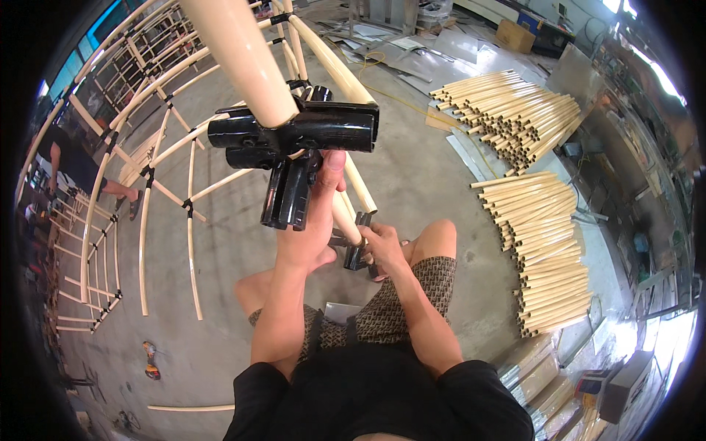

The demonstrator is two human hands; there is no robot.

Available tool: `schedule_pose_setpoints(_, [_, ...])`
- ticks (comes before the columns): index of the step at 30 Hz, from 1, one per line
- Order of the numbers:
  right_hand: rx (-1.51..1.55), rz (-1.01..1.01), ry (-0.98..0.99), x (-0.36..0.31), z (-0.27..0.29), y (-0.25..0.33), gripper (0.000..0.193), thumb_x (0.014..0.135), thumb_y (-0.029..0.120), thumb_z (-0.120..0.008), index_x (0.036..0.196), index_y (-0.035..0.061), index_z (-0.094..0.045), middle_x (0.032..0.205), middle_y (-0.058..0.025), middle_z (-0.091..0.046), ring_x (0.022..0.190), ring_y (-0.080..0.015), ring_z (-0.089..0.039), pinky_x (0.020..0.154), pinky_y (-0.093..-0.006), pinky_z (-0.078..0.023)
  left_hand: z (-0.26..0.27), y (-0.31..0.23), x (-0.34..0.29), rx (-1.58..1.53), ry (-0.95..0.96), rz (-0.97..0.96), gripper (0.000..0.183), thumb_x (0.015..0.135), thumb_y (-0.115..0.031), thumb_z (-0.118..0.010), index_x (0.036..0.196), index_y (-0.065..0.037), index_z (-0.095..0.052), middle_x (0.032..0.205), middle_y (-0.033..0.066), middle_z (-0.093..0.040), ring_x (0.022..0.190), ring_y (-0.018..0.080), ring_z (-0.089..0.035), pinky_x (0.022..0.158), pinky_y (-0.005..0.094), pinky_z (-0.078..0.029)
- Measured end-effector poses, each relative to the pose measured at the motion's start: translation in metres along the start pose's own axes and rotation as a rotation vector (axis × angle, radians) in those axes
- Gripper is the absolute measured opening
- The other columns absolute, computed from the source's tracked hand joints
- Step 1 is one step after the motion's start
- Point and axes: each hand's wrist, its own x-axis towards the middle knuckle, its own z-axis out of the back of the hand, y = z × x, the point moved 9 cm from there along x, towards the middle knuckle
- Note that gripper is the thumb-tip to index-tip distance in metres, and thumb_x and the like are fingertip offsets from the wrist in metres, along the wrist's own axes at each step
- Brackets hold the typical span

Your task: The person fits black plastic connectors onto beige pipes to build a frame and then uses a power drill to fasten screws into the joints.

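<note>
Close to the camera is a black pipe joint (334, 131) made of several half-shell sleeves, with a thick beige pipe (239, 66) running up out of it. My left hand (312, 220) is closed round the joint from below, thumb pressed against its underside. Lower down, my right hand (384, 246) is closed on a second black pipe joint (356, 257) at the bottom end of another beige pipe (344, 219). The fingertips there are partly hidden, and so is where the two pipes run behind the upper joint.
A frame of beige pipes and black joints (151, 173) stands at the left, with a person (70, 158) beyond it. Stacks of beige pipes (540, 250) lie at the right. A cordless drill (151, 360) and a loose pipe (191, 408) are on the floor at the lower left.
</note>
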Motion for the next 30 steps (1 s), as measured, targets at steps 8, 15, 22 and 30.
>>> schedule_pose_setpoints(8, [0.021, 0.028, -0.039, 0.01, 0.017, -0.013, 0.037, 0.091, 0.03, -0.07, 0.093, -0.007, -0.067, 0.067, -0.0055, -0.061, 0.052, -0.0087, -0.052, 0.043, -0.0275, -0.037, -0.019, 0.006, 0.009, 0.011, 0.002, 0.038, 0.031, 0.095, -0.033, -0.072, 0.1, -0.002, -0.068, 0.077, 0.0, -0.061, 0.069, 0.0085, -0.054, 0.062, 0.0266, -0.044])
schedule_pose_setpoints(15, [0.02, 0.015, 0.037, 0.005, 0.02, 0.004, 0.035, 0.093, 0.029, -0.068, 0.098, -0.0059, -0.068, 0.067, -0.0048, -0.061, 0.05, -0.0092, -0.051, 0.044, -0.0263, -0.036, -0.044, -0.017, 0.006, 0.252, 0.008, -0.276, 0.02, 0.095, -0.02, -0.071, 0.093, 0.0, -0.069, 0.077, 0.0077, -0.065, 0.068, 0.02, -0.061, 0.062, 0.0329, -0.048])
schedule_pose_setpoints(22, [-0.136, 0.032, 0.239, 0.02, 0.029, 0.01, 0.037, 0.092, 0.03, -0.065, 0.104, -0.0054, -0.071, 0.076, -0.007, -0.068, 0.059, -0.0132, -0.06, 0.055, -0.0293, -0.047, -0.07, -0.009, 0.002, 0.12, 0.076, -0.147, 0.027, 0.096, -0.029, -0.071, 0.094, -0.002, -0.067, 0.075, 0.0009, -0.057, 0.068, 0.0101, -0.052, 0.061, 0.0288, -0.044])
schedule_pose_setpoints(30, [-0.372, 0.001, 0.463, 0.063, 0.045, -0.023, 0.043, 0.092, 0.032, -0.066, 0.113, -0.0063, -0.067, 0.095, -0.0106, -0.07, 0.081, -0.0153, -0.065, 0.073, -0.0303, -0.052, -0.101, -0.016, 0.014, 0.108, 0.016, -0.349, 0.017, 0.089, -0.003, -0.063, 0.104, -0.005, -0.071, 0.096, 0.0192, -0.069, 0.083, 0.0373, -0.069, 0.069, 0.0404, -0.053])
